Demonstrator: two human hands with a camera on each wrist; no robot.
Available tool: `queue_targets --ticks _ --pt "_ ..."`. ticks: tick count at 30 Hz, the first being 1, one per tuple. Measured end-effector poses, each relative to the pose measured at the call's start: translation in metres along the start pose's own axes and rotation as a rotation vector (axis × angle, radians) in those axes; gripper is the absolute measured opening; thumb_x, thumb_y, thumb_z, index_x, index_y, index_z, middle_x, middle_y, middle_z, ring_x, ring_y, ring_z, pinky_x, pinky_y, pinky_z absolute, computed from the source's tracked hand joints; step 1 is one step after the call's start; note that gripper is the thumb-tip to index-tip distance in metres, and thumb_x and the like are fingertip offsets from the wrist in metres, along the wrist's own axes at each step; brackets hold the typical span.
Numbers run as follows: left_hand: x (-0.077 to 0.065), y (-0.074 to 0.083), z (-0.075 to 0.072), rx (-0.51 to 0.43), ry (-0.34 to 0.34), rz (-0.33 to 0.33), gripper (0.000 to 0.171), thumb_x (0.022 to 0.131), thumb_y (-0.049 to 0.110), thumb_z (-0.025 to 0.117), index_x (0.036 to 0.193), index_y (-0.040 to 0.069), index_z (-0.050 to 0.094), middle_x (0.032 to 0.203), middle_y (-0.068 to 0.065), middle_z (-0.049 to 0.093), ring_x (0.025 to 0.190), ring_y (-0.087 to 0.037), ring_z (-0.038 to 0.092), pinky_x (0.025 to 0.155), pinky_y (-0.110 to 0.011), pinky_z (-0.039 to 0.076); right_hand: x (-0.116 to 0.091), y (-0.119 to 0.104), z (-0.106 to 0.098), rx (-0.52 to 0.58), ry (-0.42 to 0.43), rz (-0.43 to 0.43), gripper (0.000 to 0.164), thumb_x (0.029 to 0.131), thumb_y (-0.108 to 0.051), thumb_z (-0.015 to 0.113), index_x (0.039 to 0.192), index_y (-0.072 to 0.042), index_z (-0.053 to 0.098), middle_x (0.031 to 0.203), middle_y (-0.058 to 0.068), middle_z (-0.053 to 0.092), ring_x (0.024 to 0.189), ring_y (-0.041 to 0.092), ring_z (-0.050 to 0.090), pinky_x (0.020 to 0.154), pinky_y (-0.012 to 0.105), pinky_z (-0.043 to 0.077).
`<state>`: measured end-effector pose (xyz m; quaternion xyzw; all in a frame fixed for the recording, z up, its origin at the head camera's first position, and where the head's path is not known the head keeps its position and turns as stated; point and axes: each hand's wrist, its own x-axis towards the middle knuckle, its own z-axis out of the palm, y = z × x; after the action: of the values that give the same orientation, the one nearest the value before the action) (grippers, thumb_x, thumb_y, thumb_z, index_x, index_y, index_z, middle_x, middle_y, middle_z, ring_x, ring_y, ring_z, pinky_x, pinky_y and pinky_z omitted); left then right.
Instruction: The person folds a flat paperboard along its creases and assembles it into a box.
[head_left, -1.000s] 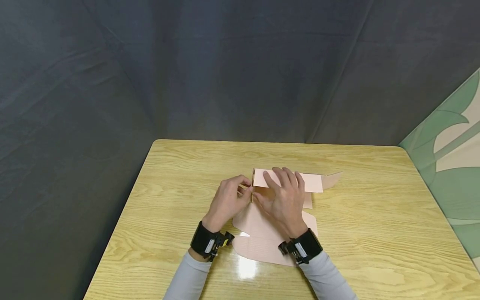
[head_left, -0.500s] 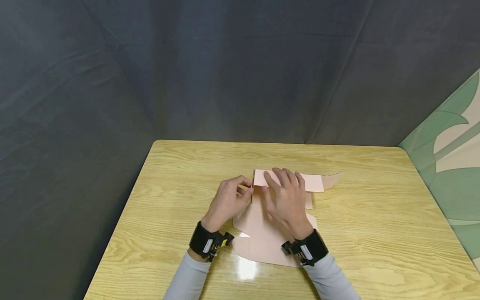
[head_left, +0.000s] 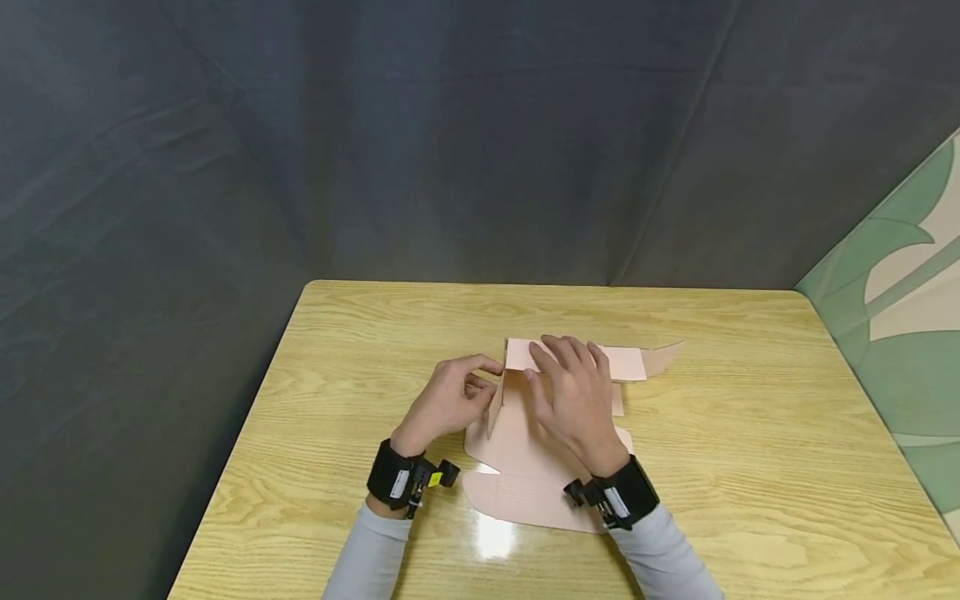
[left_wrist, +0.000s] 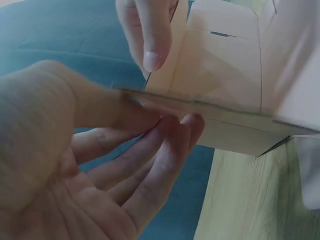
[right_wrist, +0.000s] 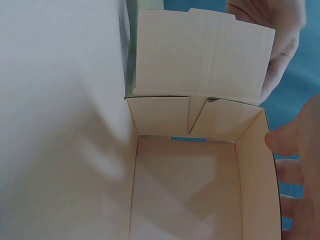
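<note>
A pale pink cardboard box [head_left: 517,433], partly folded, lies on the table with its large lid panel spread flat toward me. My left hand [head_left: 450,396] is at the box's left end. It pinches the end flap [right_wrist: 200,55] between thumb and fingers, and the flap stands swung outward from the box. Two smaller flaps [right_wrist: 160,116] are folded inward at that end, above a slot in the floor. My right hand [head_left: 577,404] grips the far wall [head_left: 626,364], thumb on the inner side and fingers over the outside. Its palm hides part of the box.
The wooden table [head_left: 750,467] extends on both sides of the box. Another end flap [head_left: 662,360] sticks out at the right. A dark curtain [head_left: 480,150] hangs behind, and a green leaf-patterned panel [head_left: 900,292] stands at the right.
The left end flap has swung outward toward me, and my left hand has shifted slightly left with it. My right thumb has moved from inside the box up to the far wall's edge.
</note>
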<state>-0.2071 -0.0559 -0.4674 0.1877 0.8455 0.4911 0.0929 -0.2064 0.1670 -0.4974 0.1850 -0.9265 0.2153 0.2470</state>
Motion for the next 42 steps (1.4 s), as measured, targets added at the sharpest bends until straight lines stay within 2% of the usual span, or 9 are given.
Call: queue_targets --ticks 4,7,11,16,24,30,35,42 --pt "0.0 -0.003 -0.001 -0.111 -0.059 -0.03 0.036 0.096 -0.009 0.07 0.131 -0.001 0.069 0.123 -0.024 0.074 0.105 -0.03 0.079 0.086 -0.031 0.065 -0.001 0.0 -0.001 -0.004 -0.005 0.0 0.039 0.103 -0.033 0.062 0.128 -0.007 0.077 0.136 0.018 0.07 0.13 0.044 0.061 0.116 0.07 0.038" --pt "0.0 -0.005 -0.001 -0.144 -0.072 -0.034 0.036 0.095 -0.009 0.072 0.13 -0.001 0.069 0.121 -0.028 0.074 0.105 -0.031 0.079 0.086 -0.029 0.064 -0.001 -0.001 -0.001 -0.005 -0.016 0.006 0.04 0.103 -0.034 0.06 0.129 -0.008 0.077 0.137 0.018 0.07 0.13 0.044 0.061 0.116 0.07 0.037" --pt "0.002 -0.006 -0.001 -0.162 -0.068 -0.031 0.036 0.094 -0.007 0.076 0.129 -0.001 0.069 0.122 -0.027 0.074 0.106 -0.031 0.079 0.086 -0.027 0.064 -0.001 -0.001 -0.003 -0.01 -0.047 0.014 0.039 0.104 -0.032 0.059 0.131 -0.008 0.076 0.139 0.018 0.068 0.132 0.044 0.059 0.117 0.069 0.036" --pt "0.003 -0.007 0.003 -0.171 -0.023 -0.023 0.035 0.091 -0.003 0.082 0.125 -0.003 0.07 0.119 -0.025 0.075 0.105 -0.032 0.079 0.085 -0.026 0.064 0.0 -0.001 -0.009 0.014 -0.104 0.022 0.037 0.105 -0.021 0.057 0.136 -0.008 0.074 0.142 0.018 0.066 0.135 0.044 0.056 0.119 0.068 0.032" --pt "0.005 -0.005 0.011 -0.124 0.054 -0.034 0.032 0.089 0.003 0.087 0.117 0.002 0.072 0.116 -0.02 0.075 0.098 -0.025 0.08 0.08 -0.026 0.065 0.001 -0.002 -0.019 0.03 -0.162 0.026 0.037 0.105 -0.016 0.057 0.138 -0.007 0.072 0.144 0.018 0.065 0.137 0.042 0.056 0.12 0.068 0.033" --pt "0.007 -0.006 0.016 -0.073 0.102 -0.014 0.031 0.087 0.007 0.09 0.112 0.002 0.072 0.11 -0.016 0.076 0.092 -0.021 0.08 0.077 -0.023 0.064 0.002 -0.002 -0.024 0.039 -0.185 0.037 0.035 0.106 -0.016 0.058 0.137 -0.007 0.072 0.145 0.016 0.066 0.138 0.039 0.058 0.12 0.066 0.035" --pt "0.008 -0.007 0.019 -0.016 0.144 -0.001 0.03 0.085 0.01 0.092 0.106 0.005 0.07 0.11 -0.01 0.076 0.094 -0.021 0.08 0.078 -0.021 0.063 0.002 -0.002 -0.025 0.029 -0.206 0.033 0.035 0.106 -0.016 0.059 0.136 -0.005 0.072 0.147 0.017 0.066 0.139 0.041 0.057 0.12 0.067 0.036" --pt "0.01 -0.01 0.023 0.016 0.172 0.023 0.03 0.085 0.01 0.092 0.1 0.008 0.066 0.104 -0.007 0.071 0.101 -0.027 0.078 0.086 -0.032 0.065 0.004 -0.002 -0.03 0.063 -0.216 0.043 0.034 0.105 -0.01 0.06 0.135 -0.005 0.073 0.146 0.017 0.066 0.139 0.041 0.059 0.12 0.067 0.036"
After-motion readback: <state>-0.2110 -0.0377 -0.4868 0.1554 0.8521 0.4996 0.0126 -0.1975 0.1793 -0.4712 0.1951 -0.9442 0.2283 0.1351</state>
